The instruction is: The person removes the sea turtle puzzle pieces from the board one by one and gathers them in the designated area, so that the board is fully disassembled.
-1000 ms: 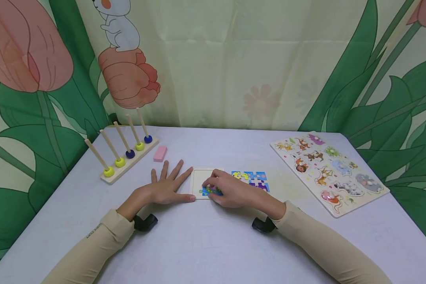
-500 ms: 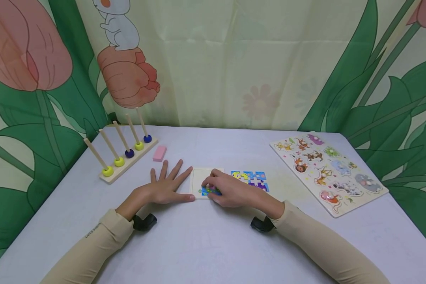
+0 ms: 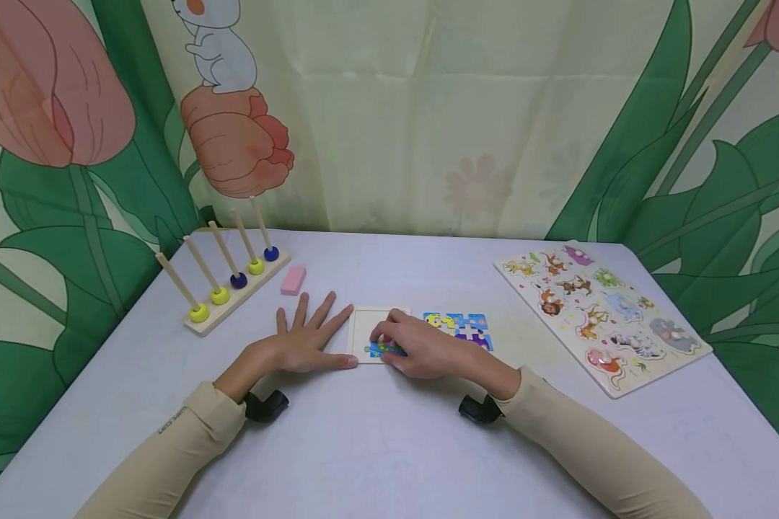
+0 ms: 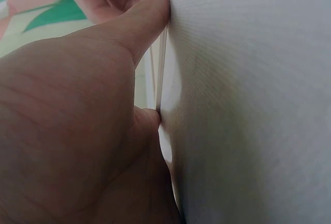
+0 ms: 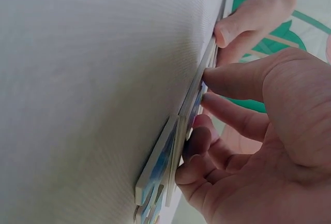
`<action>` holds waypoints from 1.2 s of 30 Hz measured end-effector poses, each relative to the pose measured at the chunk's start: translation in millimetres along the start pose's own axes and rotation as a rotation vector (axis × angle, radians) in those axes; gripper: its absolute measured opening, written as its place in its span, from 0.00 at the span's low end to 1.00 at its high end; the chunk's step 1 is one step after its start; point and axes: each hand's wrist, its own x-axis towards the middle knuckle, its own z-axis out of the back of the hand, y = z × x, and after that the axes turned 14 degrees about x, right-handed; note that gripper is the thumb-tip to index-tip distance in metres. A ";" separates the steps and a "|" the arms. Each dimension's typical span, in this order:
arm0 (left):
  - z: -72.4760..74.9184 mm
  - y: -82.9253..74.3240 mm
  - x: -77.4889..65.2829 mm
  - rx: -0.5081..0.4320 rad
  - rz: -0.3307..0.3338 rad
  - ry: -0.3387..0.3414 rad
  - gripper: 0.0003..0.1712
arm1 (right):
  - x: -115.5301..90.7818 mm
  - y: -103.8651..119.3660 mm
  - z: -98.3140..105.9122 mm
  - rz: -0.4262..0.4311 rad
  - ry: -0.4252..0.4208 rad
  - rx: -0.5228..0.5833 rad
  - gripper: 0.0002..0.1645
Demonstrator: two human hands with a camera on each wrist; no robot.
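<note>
A pale wooden puzzle tray [image 3: 366,323] lies on the table, with bright blue-green jigsaw pieces [image 3: 375,351] along its near side. My left hand [image 3: 308,347] is spread flat at the tray's left, thumb and index fingertip right at its edge. Over the right part of the tray, my right hand [image 3: 425,351] bends its fingers and pinches a jigsaw piece, mostly hidden under them. In the right wrist view, the thumb [image 5: 232,81] and index fingertip come down close together at the tray. More jigsaw pieces [image 3: 472,337], blue, yellow and purple, lie just right of the tray.
A wooden peg stand [image 3: 217,311] with yellow and dark blue beads stands at the left. Near it lies a pink block [image 3: 293,280]. At the right is a large animal puzzle board [image 3: 565,339]. A printed curtain [image 3: 389,144] hangs behind the table.
Both hands stay almost in place. The right fingers shift only very slightly over the pieces in the tray.
</note>
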 end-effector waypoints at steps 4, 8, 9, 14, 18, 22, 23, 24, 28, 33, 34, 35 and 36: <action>-0.6 0.0 1.1 0.010 0.003 0.000 0.63 | -0.5 -0.4 0.4 -0.001 0.000 0.004 0.20; -0.7 -0.4 1.7 0.016 0.003 0.000 0.62 | -2.0 0.5 1.6 -0.018 0.006 0.020 0.20; -1.0 -0.1 2.0 0.016 0.003 0.000 0.62 | -2.3 0.7 2.0 -0.025 0.007 0.025 0.20; 0.0 -0.4 2.2 0.007 0.001 0.007 0.63 | -2.1 -1.3 3.4 -0.025 0.007 0.041 0.21; 1.5 -1.2 1.1 -0.007 -0.002 0.009 0.63 | -1.8 -3.0 4.2 -0.021 0.007 0.050 0.21; 1.3 -1.2 -0.1 0.001 -0.001 0.003 0.63 | -1.9 -2.8 5.3 -0.029 0.015 0.058 0.21; 1.3 -1.2 -0.2 0.005 0.001 0.004 0.62 | -1.9 -2.6 5.5 -0.032 0.018 0.060 0.21; 1.2 -1.2 -0.4 0.004 0.000 0.001 0.62 | -1.9 -2.4 5.7 -0.035 0.020 0.063 0.21; 1.0 -0.9 -0.1 0.002 -0.004 -0.005 0.62 | -1.5 -1.4 6.4 -0.043 0.024 0.061 0.23; 0.4 0.1 0.8 0.006 -0.005 -0.004 0.62 | 0.5 -2.0 6.4 -0.040 0.029 0.051 0.24; 0.4 0.1 0.8 0.007 -0.005 -0.004 0.63 | 0.8 -2.4 6.3 -0.040 0.030 0.050 0.24; 0.4 0.0 0.8 0.008 -0.004 -0.003 0.63 | 1.1 -2.6 6.3 -0.038 0.031 0.047 0.25; 0.3 -0.1 1.0 0.008 -0.005 -0.002 0.63 | 1.3 -2.8 6.2 -0.037 0.034 0.045 0.25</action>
